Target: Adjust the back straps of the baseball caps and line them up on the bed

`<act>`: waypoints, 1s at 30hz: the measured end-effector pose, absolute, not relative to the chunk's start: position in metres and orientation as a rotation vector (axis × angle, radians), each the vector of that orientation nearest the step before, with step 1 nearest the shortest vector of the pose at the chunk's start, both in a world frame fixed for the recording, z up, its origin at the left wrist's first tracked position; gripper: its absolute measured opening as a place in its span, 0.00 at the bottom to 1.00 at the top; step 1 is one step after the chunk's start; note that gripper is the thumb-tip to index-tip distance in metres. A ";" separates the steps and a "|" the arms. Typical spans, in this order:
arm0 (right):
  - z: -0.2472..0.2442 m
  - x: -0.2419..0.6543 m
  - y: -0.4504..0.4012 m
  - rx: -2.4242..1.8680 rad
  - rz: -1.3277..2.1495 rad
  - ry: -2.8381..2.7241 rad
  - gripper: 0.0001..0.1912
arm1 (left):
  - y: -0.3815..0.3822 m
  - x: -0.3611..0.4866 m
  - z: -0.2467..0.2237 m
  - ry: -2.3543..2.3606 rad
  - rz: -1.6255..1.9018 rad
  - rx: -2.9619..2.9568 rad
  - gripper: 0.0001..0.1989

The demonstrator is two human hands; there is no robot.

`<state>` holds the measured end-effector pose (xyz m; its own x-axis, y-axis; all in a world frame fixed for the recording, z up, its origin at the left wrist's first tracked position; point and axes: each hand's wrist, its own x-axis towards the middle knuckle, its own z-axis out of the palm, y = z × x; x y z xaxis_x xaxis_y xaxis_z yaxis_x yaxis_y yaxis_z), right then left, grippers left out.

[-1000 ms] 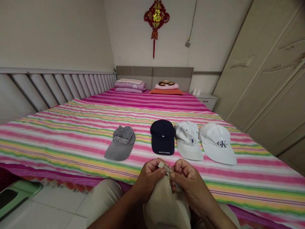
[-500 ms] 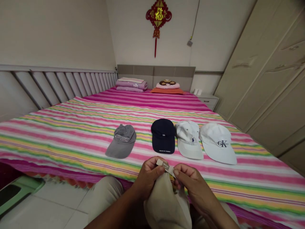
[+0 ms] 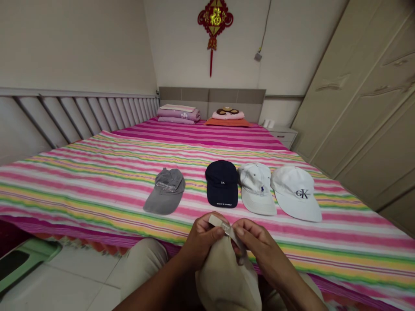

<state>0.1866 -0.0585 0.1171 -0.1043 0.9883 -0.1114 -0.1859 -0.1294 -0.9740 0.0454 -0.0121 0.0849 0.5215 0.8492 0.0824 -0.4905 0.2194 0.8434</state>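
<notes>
A beige cap (image 3: 227, 276) hangs below my hands over my lap, its back strap turned up. My left hand (image 3: 204, 237) pinches the strap beside its metal buckle (image 3: 226, 226), with a short strap end sticking out past the fingers. From the other side, my right hand (image 3: 254, 239) grips the strap close to the buckle, thumb against fingers. On the bed ahead lie a grey cap (image 3: 167, 192), a navy cap (image 3: 222, 184), a white cap with a small blue emblem (image 3: 258, 188) and a white CK cap (image 3: 297, 193).
A striped sheet (image 3: 106, 181) covers the bed. Folded purple bedding (image 3: 178, 115) and a pink pillow on orange cloth (image 3: 227, 122) lie by the headboard. A green stool (image 3: 35, 259) stands at lower left, a wardrobe (image 3: 363, 103) at right.
More of the strap's free end shows beyond the buckle on the left. My right hand has shifted slightly left, nearer the buckle. The caps on the bed are unmoved.
</notes>
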 end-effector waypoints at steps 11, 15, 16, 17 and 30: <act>0.107 0.185 -0.057 -1.174 1.448 -0.947 0.15 | -0.011 0.048 0.082 0.496 0.995 0.983 0.11; 0.106 0.183 -0.056 -1.155 1.441 -0.939 0.15 | -0.013 0.048 0.083 0.499 0.969 0.991 0.11; 0.106 0.183 -0.055 -1.169 1.429 -0.949 0.15 | -0.013 0.048 0.082 0.501 0.963 0.991 0.11; 0.105 0.184 -0.055 -1.188 1.418 -0.960 0.15 | -0.013 0.048 0.082 0.499 0.958 0.995 0.11; 0.105 0.187 -0.054 -1.120 1.566 -0.965 0.19 | -0.010 0.046 0.073 0.430 0.966 0.998 0.09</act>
<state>0.1867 -0.0541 0.1051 -0.1307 0.9685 -0.2122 -0.2458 -0.2390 -0.9394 0.0465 -0.0098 0.0730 0.5329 0.8391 0.1092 -0.4807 0.1941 0.8551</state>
